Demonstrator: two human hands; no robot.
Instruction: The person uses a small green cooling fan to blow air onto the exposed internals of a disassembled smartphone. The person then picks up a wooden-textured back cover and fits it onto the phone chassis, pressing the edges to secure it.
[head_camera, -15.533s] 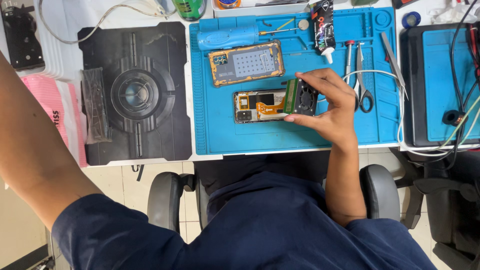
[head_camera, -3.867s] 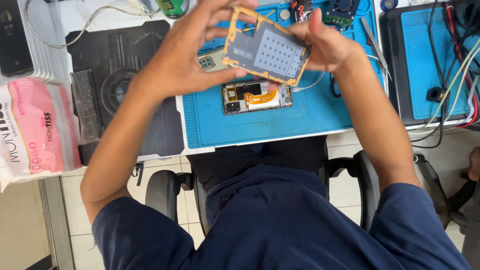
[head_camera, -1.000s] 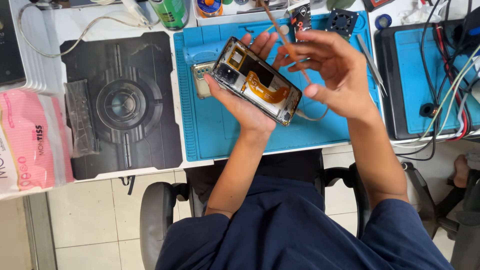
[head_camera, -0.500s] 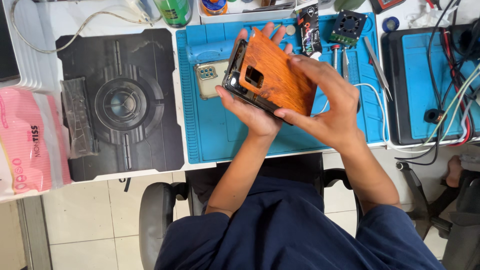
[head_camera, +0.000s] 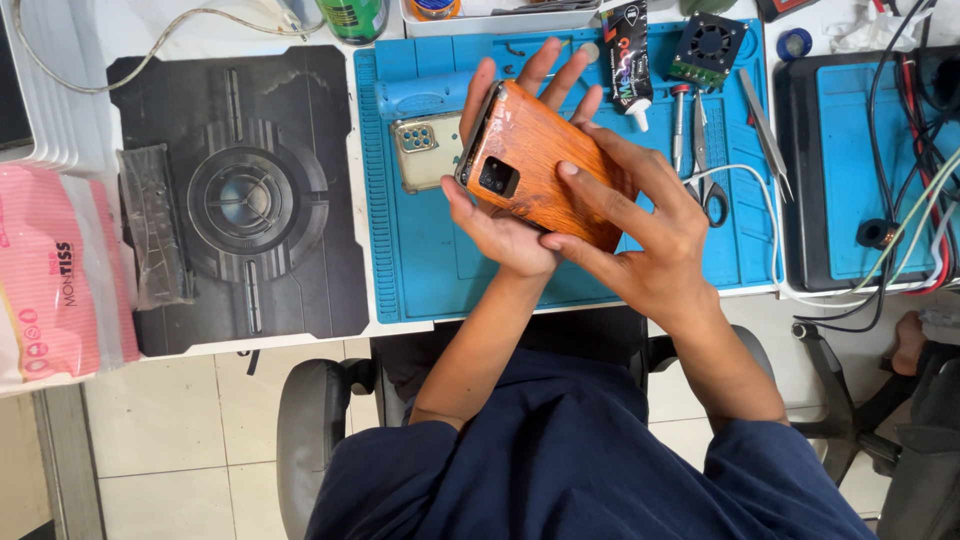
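Note:
A phone with an orange wood-grain back cover (head_camera: 540, 160) is held above the blue work mat (head_camera: 420, 270), camera window toward the lower left. My left hand (head_camera: 505, 225) cradles it from beneath, fingers showing past its far edge. My right hand (head_camera: 640, 230) lies on the cover, fingers pressing its right side. A gold phone frame (head_camera: 425, 150) lies on the mat just left of the hands.
A black mat (head_camera: 240, 200) covers the desk's left part, a clear strip on it. Pink packets (head_camera: 50, 280) sit far left. A glue tube (head_camera: 625, 60), screwdriver (head_camera: 683, 130), scissors (head_camera: 705, 160) and tweezers (head_camera: 765, 130) lie right of the hands. Cables cross a second blue mat (head_camera: 850, 180).
One second ago the phone's open inside faced up in my left hand. The orange cover then came over it, and now my right fingers press on the cover.

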